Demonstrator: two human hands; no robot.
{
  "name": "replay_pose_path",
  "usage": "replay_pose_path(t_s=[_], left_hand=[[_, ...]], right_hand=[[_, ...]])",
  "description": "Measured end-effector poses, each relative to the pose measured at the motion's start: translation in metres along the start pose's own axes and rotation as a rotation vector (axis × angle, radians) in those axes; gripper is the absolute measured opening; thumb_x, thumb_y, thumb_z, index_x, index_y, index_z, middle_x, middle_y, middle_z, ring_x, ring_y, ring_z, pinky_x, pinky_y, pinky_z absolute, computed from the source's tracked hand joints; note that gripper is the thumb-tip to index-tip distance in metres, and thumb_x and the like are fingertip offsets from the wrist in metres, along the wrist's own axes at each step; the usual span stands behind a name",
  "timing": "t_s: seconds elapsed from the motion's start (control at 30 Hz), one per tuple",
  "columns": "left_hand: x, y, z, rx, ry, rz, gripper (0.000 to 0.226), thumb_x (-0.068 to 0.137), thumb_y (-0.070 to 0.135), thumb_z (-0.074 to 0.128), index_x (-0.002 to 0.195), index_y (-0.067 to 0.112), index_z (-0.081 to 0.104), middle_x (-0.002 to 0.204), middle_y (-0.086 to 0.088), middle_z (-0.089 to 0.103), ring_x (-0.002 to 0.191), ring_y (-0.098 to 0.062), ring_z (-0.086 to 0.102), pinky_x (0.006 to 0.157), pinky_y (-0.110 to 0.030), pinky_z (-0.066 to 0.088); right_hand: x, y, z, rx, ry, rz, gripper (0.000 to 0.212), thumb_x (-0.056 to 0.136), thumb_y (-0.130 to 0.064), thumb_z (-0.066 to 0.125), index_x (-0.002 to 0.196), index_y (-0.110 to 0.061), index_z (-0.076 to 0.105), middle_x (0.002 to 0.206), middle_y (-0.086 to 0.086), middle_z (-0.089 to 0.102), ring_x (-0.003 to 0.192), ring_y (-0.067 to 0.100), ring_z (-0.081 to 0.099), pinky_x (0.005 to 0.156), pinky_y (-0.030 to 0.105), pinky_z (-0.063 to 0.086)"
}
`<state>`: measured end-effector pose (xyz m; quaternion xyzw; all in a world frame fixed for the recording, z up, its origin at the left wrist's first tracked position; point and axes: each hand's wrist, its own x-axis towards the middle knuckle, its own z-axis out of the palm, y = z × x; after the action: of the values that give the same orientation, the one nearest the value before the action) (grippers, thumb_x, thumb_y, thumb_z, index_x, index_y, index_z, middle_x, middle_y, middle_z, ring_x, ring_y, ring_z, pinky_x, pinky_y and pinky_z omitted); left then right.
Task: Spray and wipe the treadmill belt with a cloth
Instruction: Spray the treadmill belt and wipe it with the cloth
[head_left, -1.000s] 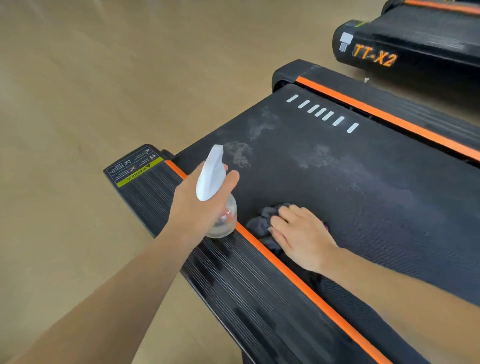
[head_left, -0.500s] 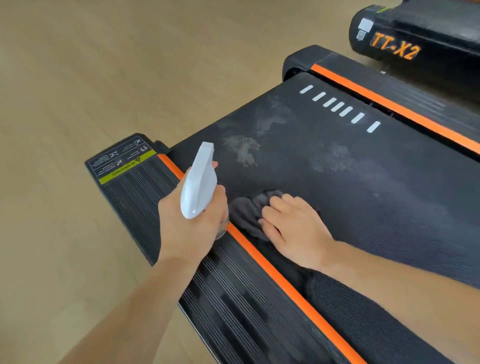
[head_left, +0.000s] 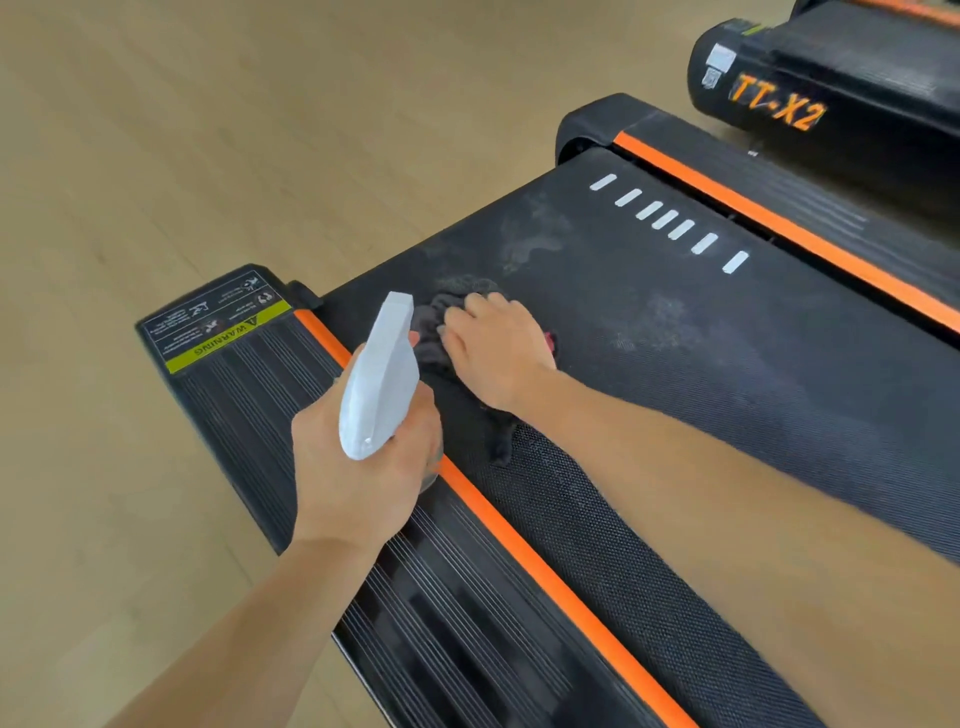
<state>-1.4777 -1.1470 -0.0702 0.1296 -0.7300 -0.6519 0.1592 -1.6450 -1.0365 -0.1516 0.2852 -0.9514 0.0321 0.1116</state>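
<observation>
- At frame centre: right hand (head_left: 498, 348) pressing cloth (head_left: 428, 332) flat on belt (head_left: 727, 364), nearest the pale smears (head_left: 535, 236) toward upper right, along the belt's length.
- Lower left: left hand (head_left: 363, 467) gripping spray bottle (head_left: 379, 374).

Open belt lying toward two o'clock, the left edge crowded

The belt (head_left: 727, 364) is lying bare toward two o'clock of the right hand (head_left: 498, 348); at nine o'clock the spray bottle (head_left: 379, 379) in the left hand (head_left: 363, 467) is blocking passage, and the orange strip (head_left: 545, 577) is bounding the belt at seven.
</observation>
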Motion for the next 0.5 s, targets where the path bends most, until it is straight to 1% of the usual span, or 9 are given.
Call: replay_pose_path(t_s=[0.07,0.1,0.2,0.27,0.33,0.4,0.43,0.47,0.5], left_hand=[[-0.001,-0.001,-0.001,0.007,-0.004,-0.006,0.015,0.093,-0.014,0.064,0.103,-0.003,0.065,0.062,-0.023,0.052,0.045,-0.003,0.054,0.045,-0.009,0.043],[-0.001,-0.001,-0.001,-0.003,-0.005,-0.001,0.018,0.093,-0.013,0.064,0.106,0.0,0.067,0.063,-0.024,0.052,0.045,-0.004,0.053,0.045,-0.009,0.043],[0.001,-0.002,-0.002,0.001,-0.009,0.016,0.033,0.094,-0.006,0.067,0.116,0.019,0.069,0.072,-0.019,0.058,0.049,-0.005,0.054,0.048,-0.01,0.046],[-0.002,-0.001,-0.004,0.03,-0.004,0.052,0.035,0.093,-0.001,0.07,0.111,0.028,0.069,0.074,-0.015,0.06,0.053,-0.005,0.057,0.05,-0.01,0.047],[0.002,-0.007,-0.002,0.038,0.024,0.033,0.032,0.092,0.005,0.072,0.107,0.033,0.069,0.074,-0.015,0.06,0.054,-0.006,0.057,0.05,-0.01,0.047],[0.016,-0.017,0.003,0.058,0.037,-0.089,0.028,0.095,0.006,0.069,0.113,0.028,0.07,0.073,-0.016,0.056,0.055,-0.01,0.055,0.047,-0.01,0.045],[0.024,-0.022,0.006,0.047,0.037,-0.187,0.028,0.098,0.005,0.067,0.12,0.022,0.069,0.072,-0.014,0.054,0.055,-0.014,0.054,0.045,-0.01,0.044],[0.029,-0.026,0.007,0.034,0.037,-0.246,0.028,0.1,0.004,0.065,0.124,0.017,0.068,0.071,-0.014,0.052,0.055,-0.017,0.054,0.043,-0.011,0.044],[0.023,-0.023,0.006,0.026,0.034,-0.199,0.027,0.098,0.002,0.065,0.121,0.014,0.069,0.071,-0.016,0.053,0.054,-0.017,0.055,0.044,-0.011,0.044]], right_hand=[[-0.032,-0.002,-0.007,0.044,-0.001,-0.032,0.03,0.102,-0.033,0.039,0.092,-0.015,0.061,0.094,0.007,0.061,0.088,0.031,0.056,0.072,0.042,0.042],[-0.063,-0.003,-0.015,0.084,-0.016,-0.072,0.029,0.101,-0.032,0.04,0.087,-0.016,0.059,0.089,0.006,0.059,0.085,0.03,0.054,0.069,0.042,0.041],[-0.159,0.005,-0.046,0.191,-0.095,-0.18,0.026,0.101,-0.03,0.046,0.078,-0.018,0.053,0.08,0.0,0.049,0.076,0.025,0.046,0.066,0.04,0.038],[-0.182,0.014,-0.057,0.194,-0.119,-0.274,0.028,0.101,-0.031,0.048,0.076,-0.019,0.051,0.079,0.0,0.047,0.074,0.025,0.045,0.065,0.039,0.037],[-0.165,0.022,-0.053,0.128,-0.127,-0.386,0.028,0.101,-0.031,0.047,0.076,-0.019,0.051,0.08,0.001,0.049,0.076,0.026,0.046,0.067,0.04,0.037],[-0.122,0.026,-0.038,0.058,-0.096,-0.407,0.026,0.101,-0.03,0.046,0.079,-0.018,0.053,0.082,0.004,0.052,0.079,0.027,0.049,0.07,0.042,0.039],[-0.097,0.027,-0.028,0.032,-0.06,-0.355,0.024,0.1,-0.028,0.046,0.08,-0.017,0.055,0.083,0.005,0.054,0.079,0.029,0.052,0.07,0.043,0.041],[-0.072,0.028,-0.018,0.013,-0.032,-0.267,0.024,0.1,-0.027,0.045,0.083,-0.016,0.057,0.085,0.007,0.056,0.08,0.031,0.054,0.07,0.043,0.042],[-0.049,0.027,-0.012,-0.007,-0.017,-0.157,0.026,0.101,-0.028,0.042,0.087,-0.014,0.059,0.088,0.008,0.059,0.082,0.032,0.056,0.071,0.043,0.043]])
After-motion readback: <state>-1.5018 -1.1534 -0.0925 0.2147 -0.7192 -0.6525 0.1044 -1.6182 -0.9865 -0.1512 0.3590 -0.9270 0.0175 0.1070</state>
